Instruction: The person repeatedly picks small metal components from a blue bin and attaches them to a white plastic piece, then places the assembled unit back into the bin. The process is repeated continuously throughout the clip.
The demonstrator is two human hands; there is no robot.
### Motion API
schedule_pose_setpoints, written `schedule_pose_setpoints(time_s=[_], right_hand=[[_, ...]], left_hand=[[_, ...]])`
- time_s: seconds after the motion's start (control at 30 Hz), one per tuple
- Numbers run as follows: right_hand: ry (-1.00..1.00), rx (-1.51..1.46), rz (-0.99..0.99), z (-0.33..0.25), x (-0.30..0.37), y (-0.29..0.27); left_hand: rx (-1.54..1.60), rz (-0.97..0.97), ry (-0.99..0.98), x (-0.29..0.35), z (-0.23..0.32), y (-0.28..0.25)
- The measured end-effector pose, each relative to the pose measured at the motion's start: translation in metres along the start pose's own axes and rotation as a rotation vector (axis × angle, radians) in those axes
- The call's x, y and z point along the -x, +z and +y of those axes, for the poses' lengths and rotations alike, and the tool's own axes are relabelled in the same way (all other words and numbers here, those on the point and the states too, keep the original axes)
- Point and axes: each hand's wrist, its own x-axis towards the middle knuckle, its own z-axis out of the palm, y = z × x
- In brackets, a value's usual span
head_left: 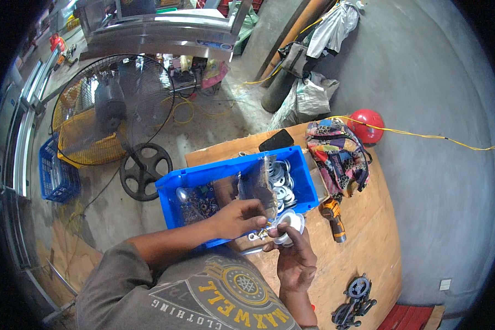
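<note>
My right hand [298, 263] grips a white round plastic part [292, 221] with a raised rim, held over the near edge of a blue bin [173, 184]. Close beside it, the thumb and fingers of my left hand [241, 218] are pinched together. A small brass-coloured bit shows at those fingertips, too small to name. Several white and grey rings [282, 192] lie in the bin's right compartment, past an upright divider [257, 184]. Small dark metal pieces [199, 204] fill part of the left compartment. Small shiny fittings [253, 237] sit below my left fingers.
The wooden table [366, 234] carries a black phone [276, 141], a patterned bag [339, 157], an orange-and-black power tool [334, 220] and a black mechanical assembly [355, 302]. A red ball-shaped object [366, 126] is behind the bag. A large fan [113, 107] stands at the left.
</note>
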Motion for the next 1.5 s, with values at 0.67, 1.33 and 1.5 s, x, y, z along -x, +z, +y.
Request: schedule_pose_setpoints(time_s=[0.67,1.33,1.5], right_hand=[[-0.118,-0.181,-0.02,0.003,-0.005,-0.02],[-0.23,0.786,-0.216,0.022,-0.019,-0.03],[-0.232,0.877,-0.177,0.027,-0.015,-0.031]], left_hand=[[-0.441,-0.265,-0.027,0.003,0.018,0.002],[-0.345,-0.205,0.154,0.025,0.039,0.009],[-0.278,-0.175,0.161,0.027,0.043,0.008]])
